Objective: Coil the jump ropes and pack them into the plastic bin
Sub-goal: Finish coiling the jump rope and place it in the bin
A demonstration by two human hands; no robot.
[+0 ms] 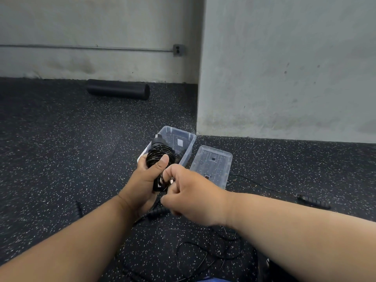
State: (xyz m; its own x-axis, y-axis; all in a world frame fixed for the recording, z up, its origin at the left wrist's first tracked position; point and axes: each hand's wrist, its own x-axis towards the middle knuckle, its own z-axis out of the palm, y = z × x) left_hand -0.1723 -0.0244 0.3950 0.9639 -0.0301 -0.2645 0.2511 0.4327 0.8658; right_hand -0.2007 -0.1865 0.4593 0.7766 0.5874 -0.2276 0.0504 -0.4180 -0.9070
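The speckled rubber floor (61, 149) fills most of the frame, with the grey wall (284, 68) closing off the upper right and a black foam roller (118, 91) lying against the wall base at upper left, well clear of me. At centre, the clear plastic bin (184, 137) sits open on the floor with its lid (212, 165) just beside it to the right; the wall corner stands right behind the bin, so I judge the easy approach is from my side, straight down over the near rim. My left hand (142, 180) holds the coiled jump rope (160, 157) above the bin's near end, fingers and thumb wrapped round the bundle in a closed grip. My right hand (191, 196) is curled too, pinching the rope's loose end at the bottom of the coil. To finish this well I should keep the left grip firm so the loops don't spring apart, wind the tail snugly and tuck it under a turn. More rope (203, 255) lies slack on the floor at lower centre, with a handle (314, 202) at right, so I should mind my arms near that tangle.
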